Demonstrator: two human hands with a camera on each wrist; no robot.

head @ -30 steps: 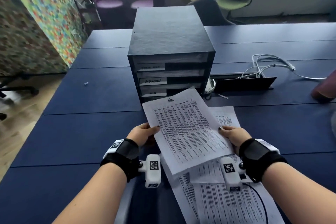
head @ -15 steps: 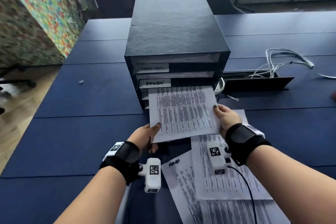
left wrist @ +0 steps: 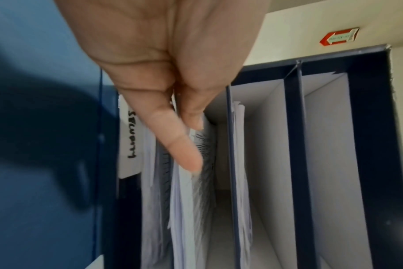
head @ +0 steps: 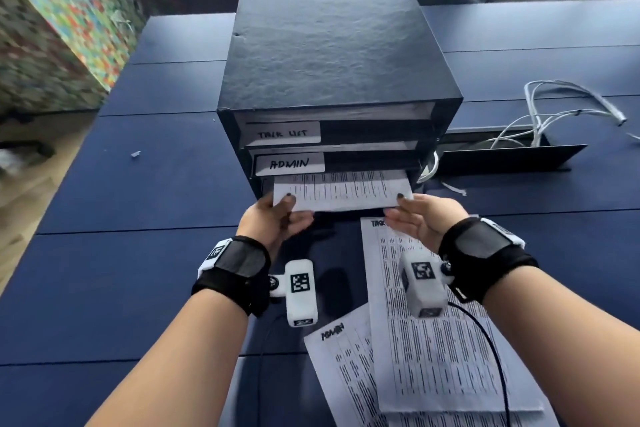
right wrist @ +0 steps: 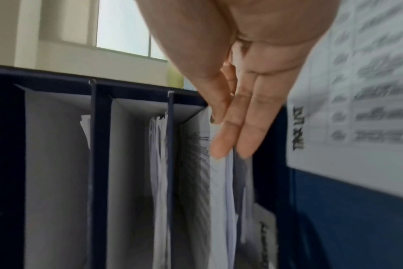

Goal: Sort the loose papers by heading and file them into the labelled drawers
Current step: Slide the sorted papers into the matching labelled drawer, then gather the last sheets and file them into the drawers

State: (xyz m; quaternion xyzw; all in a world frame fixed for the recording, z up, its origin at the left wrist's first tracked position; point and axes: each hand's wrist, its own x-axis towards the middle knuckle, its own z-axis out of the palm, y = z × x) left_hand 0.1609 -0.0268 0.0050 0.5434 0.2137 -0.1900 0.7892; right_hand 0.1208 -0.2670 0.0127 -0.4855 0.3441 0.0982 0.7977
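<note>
- Nearest on the blue bench (head: 104,288) lie loose papers: one headed ADMIN (head: 341,357), partly under a sheet headed TASK LIST (head: 436,340) that runs up toward the drawers.
- Left hand (head: 273,222): its grip is clamped on the near left corner of the sheet (head: 343,194), thumb on top and fingers below; the left wrist view shows thumb and finger (left wrist: 179,143) pressed together on the paper edge.
- Right hand (head: 419,218): grip likewise pinched on the sheet's near right corner, thumb over, fingers (right wrist: 230,127) under.
- The sheet is most of the way into the slot below the ADMIN label (head: 290,163), only its near strip showing.
- The drawer unit (head: 329,45) stands just beyond the hands; its top label reads TASK LIST (head: 282,133); the slots already hold some paper.
- Right of the unit, an open cable tray (head: 502,159) with white cables (head: 554,111).
- Far left, a multicoloured panel (head: 52,28).
</note>
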